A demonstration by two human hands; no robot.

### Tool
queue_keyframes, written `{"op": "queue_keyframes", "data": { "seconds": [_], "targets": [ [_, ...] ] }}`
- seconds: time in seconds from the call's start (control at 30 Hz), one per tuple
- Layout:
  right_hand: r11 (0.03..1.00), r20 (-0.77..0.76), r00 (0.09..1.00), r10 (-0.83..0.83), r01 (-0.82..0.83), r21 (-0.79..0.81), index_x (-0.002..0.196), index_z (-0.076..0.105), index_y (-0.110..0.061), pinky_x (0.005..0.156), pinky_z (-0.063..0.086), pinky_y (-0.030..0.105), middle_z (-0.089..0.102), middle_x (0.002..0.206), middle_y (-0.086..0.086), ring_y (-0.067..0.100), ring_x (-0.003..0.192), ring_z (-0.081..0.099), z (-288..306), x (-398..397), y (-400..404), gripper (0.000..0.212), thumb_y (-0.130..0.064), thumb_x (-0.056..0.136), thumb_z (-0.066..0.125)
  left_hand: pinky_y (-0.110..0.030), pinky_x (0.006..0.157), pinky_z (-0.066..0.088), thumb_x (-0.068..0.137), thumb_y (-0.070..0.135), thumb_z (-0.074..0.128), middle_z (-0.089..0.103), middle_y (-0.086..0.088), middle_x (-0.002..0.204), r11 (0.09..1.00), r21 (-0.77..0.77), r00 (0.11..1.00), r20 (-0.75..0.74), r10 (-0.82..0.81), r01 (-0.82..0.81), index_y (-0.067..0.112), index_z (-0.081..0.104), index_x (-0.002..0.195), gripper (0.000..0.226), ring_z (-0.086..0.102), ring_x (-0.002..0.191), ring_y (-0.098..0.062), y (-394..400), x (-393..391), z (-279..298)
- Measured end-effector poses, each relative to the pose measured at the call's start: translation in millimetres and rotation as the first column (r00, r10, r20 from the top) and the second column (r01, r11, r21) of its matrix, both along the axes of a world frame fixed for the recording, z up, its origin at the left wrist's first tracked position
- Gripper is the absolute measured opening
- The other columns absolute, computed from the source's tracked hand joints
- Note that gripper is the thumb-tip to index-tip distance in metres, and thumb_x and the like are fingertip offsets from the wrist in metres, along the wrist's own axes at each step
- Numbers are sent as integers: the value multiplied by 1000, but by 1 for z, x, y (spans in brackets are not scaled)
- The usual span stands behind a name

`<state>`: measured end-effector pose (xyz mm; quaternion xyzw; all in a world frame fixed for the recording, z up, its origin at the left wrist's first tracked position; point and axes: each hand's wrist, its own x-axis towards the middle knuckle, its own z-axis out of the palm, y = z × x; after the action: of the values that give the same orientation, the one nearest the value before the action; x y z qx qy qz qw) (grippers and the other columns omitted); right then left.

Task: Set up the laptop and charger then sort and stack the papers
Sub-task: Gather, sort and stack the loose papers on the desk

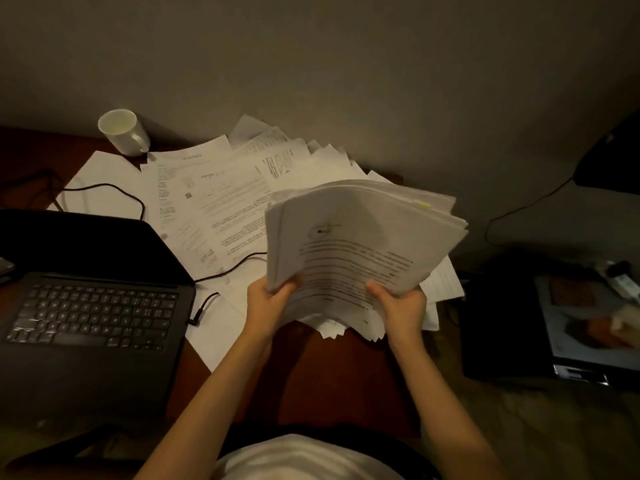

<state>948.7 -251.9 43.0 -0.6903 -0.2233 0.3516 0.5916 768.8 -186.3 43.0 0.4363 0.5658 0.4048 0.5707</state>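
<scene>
From the head view, I have the stack (360, 244) lifted at centre right of the frame, tilted up and away from me; my left hand (268, 301) pinches its lower left corner, thumb on top, fingers curled beneath; my right hand (401, 303) grips the lower edge right of centre, thumb on the top sheet, the other fingers hidden under the paper. The long axis of the stack runs away from both hands toward the top of the frame, so the weight hangs beyond my grip and the sheets sag and fan; the bottom edges are ragged and uneven; I judge the next move is to tap those edges square against the desk (332, 372) just below, both hands equally near it. The paper is thin, white, printed, floppy; loose sheets (214, 188) lie spread over the upper centre. The laptop (90, 306), matte black, sits open at left; its cable (235, 265) snakes across the sheets to its right edge; a smooth white mug (121, 131) stands at upper left.
</scene>
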Motion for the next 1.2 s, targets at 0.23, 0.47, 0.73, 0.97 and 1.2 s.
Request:
{"op": "queue_keyframes", "data": {
  "seconds": [0.23, 0.47, 0.73, 0.97, 1.2],
  "targets": [
    [1000, -26, 1000, 1, -2, -24, 96, 63, 1, 56, 49, 8, 67, 74, -8, -5, 67, 66, -21, -32, -43, 36, 17, 66, 74, -10, 67, 48, 72, -17, 70, 64, 2, 94, 986, 125, 982, -142, 128, -110, 11, 65, 101, 41, 64, 87, -7, -44, -48, -17],
    [981, -91, 984, 155, -164, -104, 116, 53, 16, 76, 56, 19, 64, 97, 3, -8, 79, 65, -41, -27, -63, 34, 20, 82, 56, -33, 81, 53, 62, 62, 76, 69, -10, 83, 999, 42, 999, 18, -29, 29, 14, 59, 100, 64, 64, 79, -17, -49, -49, 1],
    [964, -56, 974, 220, -226, -138, 92, 69, -8, 58, 49, 9, 69, 71, -14, -5, 63, 64, -15, -20, -27, 21, -1, 73, 77, -16, 64, 55, 78, 1, 72, 68, 2, 85, 992, -91, 996, -14, 83, -84, 8, 65, 93, 18, 68, 74, -6, -27, -42, -10],
    [826, -69, 866, 495, -494, -273, 105, 67, -9, 52, 49, 11, 67, 83, -7, -1, 68, 65, 33, 7, 34, 30, -4, 76, 75, -34, 72, 55, 84, 22, 69, 70, -7, 109, 956, -290, 998, 43, 46, -31, 12, 63, 110, 28, 68, 91, -21, 5, -51, -13],
    [787, -314, 797, 516, -586, -192, 110, 64, -3, 73, 56, 25, 71, 98, 4, 19, 94, 68, 38, 5, 72, 35, 1, 77, 72, -39, 86, 49, 85, 41, 51, 66, -5, 114, 915, -380, 928, 373, 17, 136, 17, 59, 115, 40, 64, 104, -24, -3, -57, -4]
  ]
}}
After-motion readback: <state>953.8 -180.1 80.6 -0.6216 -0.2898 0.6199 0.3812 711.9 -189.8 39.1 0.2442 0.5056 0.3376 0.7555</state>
